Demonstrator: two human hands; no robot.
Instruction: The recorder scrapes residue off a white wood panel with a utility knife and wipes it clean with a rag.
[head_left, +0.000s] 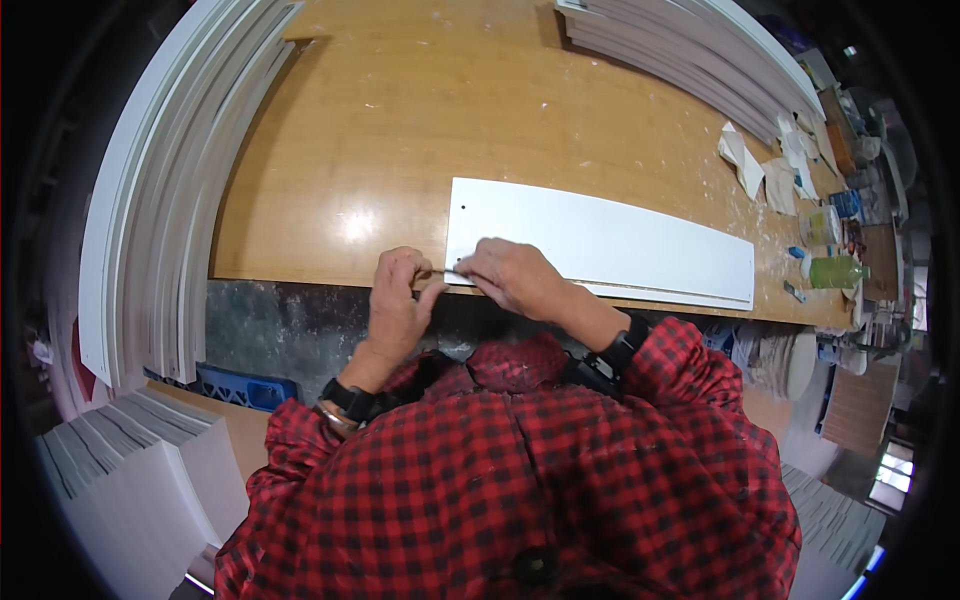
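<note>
A long white panel (610,235) lies flat along the table's near edge, with small dark holes by its left end. At that end's near corner, my right hand (520,278) is closed, its fingertips pressed together over the panel. My left hand (398,300) is just off the panel's left end, with thumb and fingers pinched. Between the two hands runs a short, thin dark strip (440,271), gripped at both ends. Its kind is too small to make out.
The wooden table (400,130) carries tall stacks of white panels (165,190) at left and more panels (690,60) at far right. Crumpled paper (740,160), a greenish bottle (838,271) and a tub (820,226) sit at right. More stacked boards (140,480) stand lower left.
</note>
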